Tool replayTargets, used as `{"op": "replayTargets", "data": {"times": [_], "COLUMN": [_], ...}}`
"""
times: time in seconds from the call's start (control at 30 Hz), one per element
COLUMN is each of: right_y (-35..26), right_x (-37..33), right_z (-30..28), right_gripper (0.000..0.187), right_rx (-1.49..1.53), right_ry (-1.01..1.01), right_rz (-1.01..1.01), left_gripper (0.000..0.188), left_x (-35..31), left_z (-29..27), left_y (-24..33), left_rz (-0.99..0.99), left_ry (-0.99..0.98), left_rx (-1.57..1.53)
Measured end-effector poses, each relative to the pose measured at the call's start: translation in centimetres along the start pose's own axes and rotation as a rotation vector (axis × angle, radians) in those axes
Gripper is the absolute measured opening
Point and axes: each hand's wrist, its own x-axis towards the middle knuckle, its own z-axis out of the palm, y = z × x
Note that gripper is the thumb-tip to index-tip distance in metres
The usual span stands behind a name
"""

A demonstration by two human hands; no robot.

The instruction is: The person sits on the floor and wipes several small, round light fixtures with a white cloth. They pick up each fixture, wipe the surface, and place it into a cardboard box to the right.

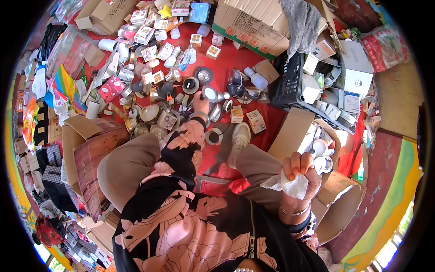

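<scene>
My left hand (200, 104) reaches forward among loose lamps on the red cloth. Its fingers are curled against the edge of a round downlight (210, 94) with a pale face and silver rim; their tips are partly hidden. Just beyond lie a black-centred round lamp (190, 85) and a silver-ringed one (204, 75). Raised at the right, above my knee, my right hand (304, 174) is closed around a crumpled white tissue (292, 186). Between my feet and the pile rests another round lamp (213, 136) with a dark wire.
Small boxes (256, 121) and bulbs crowd the red cloth (226, 50). A black crate (290, 84) full of boxed goods stands at the right. Nearer is an open carton (292, 131) holding white lamps. Another carton (97, 154) flanks my left knee; a large box (251, 27) stands at the back.
</scene>
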Motion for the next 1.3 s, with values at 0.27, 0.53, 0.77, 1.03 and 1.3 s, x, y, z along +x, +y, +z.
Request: {"op": "replayTargets", "data": {"times": [0.27,0.53,0.77,1.03,1.3], "right_y": [0.5,0.3,-1.0,-2.0,-4.9], "right_x": [-0.3,-0.3,0.5,-0.4,1.4], "right_z": [-0.3,0.8,-1.9,-0.1,6.1], "right_gripper": [0.005,0.039,0.036,0.036,0.019], "right_rx": [0.010,-0.091,-0.010,0.110,-0.233], "right_ry": [-0.038,-0.112,-0.090,-0.078,-0.088], "right_rz": [-0.015,-0.091,-0.358,-0.408,-0.495], "left_gripper": [0.040,0.057,0.062,0.065,0.063], "left_x": [-4.0,-8.6,-13.1,-16.3,-18.0], "left_z": [-5.7,-6.3,-11.4,-20.2,-19.0], "left_y": [7.2,22.2,30.5,37.2,41.1], "left_rz": [-0.428,-0.342,-0.260,-0.024,-0.051], "left_ry": [-0.400,-0.772,-0.868,-0.984,-1.172], "left_rx": [-0.741,-0.880,-1.152,-1.041,-1.087]}}
